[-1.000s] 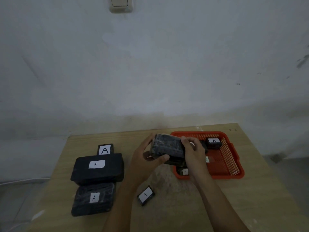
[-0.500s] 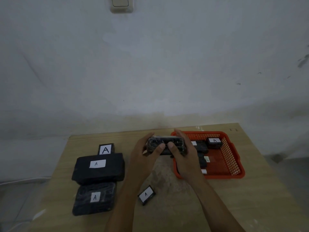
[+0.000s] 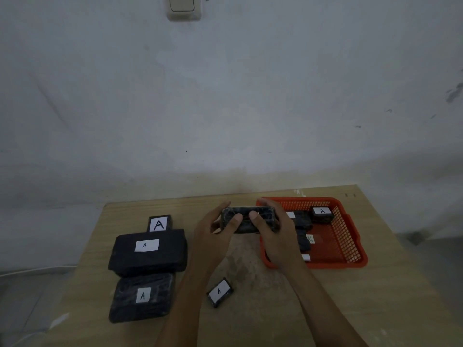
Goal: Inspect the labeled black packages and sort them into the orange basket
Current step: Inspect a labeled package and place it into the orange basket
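Both hands hold one black wrapped package (image 3: 250, 216) above the table, just left of the orange basket (image 3: 350, 246). My left hand (image 3: 213, 236) grips its left end and my right hand (image 3: 278, 236) grips its right end, thumbs on the near face. No label shows on the held package. Inside the basket lie several black packages, one with an "A" label (image 3: 322, 213). Left on the table sit a large labeled package (image 3: 149, 251), a wrapped one (image 3: 142, 296) in front of it, a small one (image 3: 159, 223) behind, and a small one (image 3: 220, 292) near my forearms.
The wooden table (image 3: 263, 309) stands against a pale wall (image 3: 225, 108) with a switch plate (image 3: 184, 7) high up. The table's left edge drops to the floor, where a white cable (image 3: 37, 269) runs.
The held package has turned from showing its broad face to lying flat with a narrow side toward me. Both hands shifted slightly with it; the packages on the table stayed put.
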